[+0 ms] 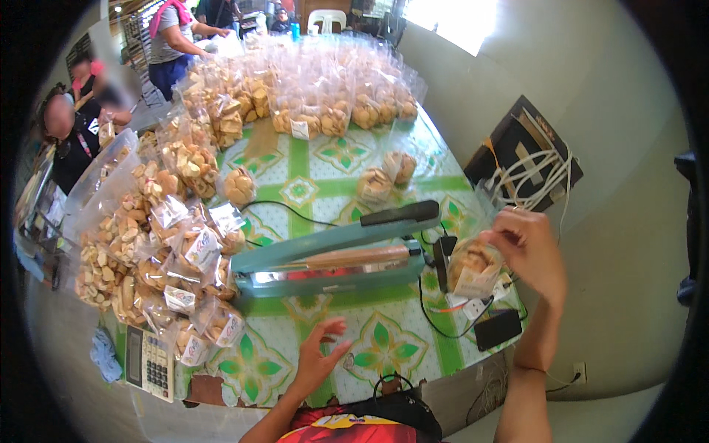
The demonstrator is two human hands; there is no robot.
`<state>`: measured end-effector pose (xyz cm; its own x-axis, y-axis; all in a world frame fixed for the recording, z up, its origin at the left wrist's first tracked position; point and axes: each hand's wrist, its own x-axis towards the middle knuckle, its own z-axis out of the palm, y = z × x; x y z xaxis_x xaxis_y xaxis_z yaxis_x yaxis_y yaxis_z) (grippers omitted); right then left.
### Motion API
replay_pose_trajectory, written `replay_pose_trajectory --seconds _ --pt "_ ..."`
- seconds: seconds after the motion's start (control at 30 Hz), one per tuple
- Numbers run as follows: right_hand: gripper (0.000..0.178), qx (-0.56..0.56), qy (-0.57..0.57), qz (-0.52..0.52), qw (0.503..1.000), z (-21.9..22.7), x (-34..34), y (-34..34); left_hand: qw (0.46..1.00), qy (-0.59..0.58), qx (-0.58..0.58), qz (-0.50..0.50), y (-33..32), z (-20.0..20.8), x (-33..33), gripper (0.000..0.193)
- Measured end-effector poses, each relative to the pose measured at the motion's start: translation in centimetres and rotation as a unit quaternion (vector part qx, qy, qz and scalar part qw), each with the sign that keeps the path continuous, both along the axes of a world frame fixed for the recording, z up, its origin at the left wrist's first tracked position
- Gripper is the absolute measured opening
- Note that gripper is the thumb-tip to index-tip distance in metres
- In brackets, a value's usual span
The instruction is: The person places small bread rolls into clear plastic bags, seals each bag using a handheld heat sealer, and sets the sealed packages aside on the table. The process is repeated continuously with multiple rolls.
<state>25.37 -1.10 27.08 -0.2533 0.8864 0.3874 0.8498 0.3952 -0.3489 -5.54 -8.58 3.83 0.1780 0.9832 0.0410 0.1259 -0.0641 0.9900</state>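
At the right, my right hand pinches the upper part of a clear plastic bag of bread pieces, which has a white label low on its front. My left hand is held over the near side of the table with its fingers apart and nothing in them. Between and beyond my hands lies a teal bag sealer, its long arm with a black handle raised. Two small bags of bread, one a round bag, stand behind the sealer.
Filled, labelled bags crowd the left side, and many more bags line the far end. A calculator sits at the near left corner. Cords and a black phone-like slab lie at right. Other people stand at the far left.
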Motion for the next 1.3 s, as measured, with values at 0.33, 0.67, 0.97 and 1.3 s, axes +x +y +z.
replay_pose_trajectory --seconds 0.33,0.67,0.97,1.3 --pt "0.015 0.018 0.072 0.193 0.979 -10.2 -11.9 -7.0 0.994 -0.039 0.041 -0.096 2.0 0.3 2.1 0.124" --pt "0.036 -0.251 0.509 0.131 0.813 -21.3 -11.9 -3.1 0.98 -0.17 0.046 -0.088 3.9 -3.0 -3.5 0.124" --pt "0.032 -0.26 0.595 0.049 0.759 -25.4 -14.1 -5.0 0.954 -0.288 -0.084 0.029 3.2 -3.0 0.5 0.066" --pt "0.013 -0.137 0.546 0.077 0.823 -24.3 -14.2 -4.4 0.941 -0.327 -0.085 0.016 4.4 -2.6 0.0 0.011"
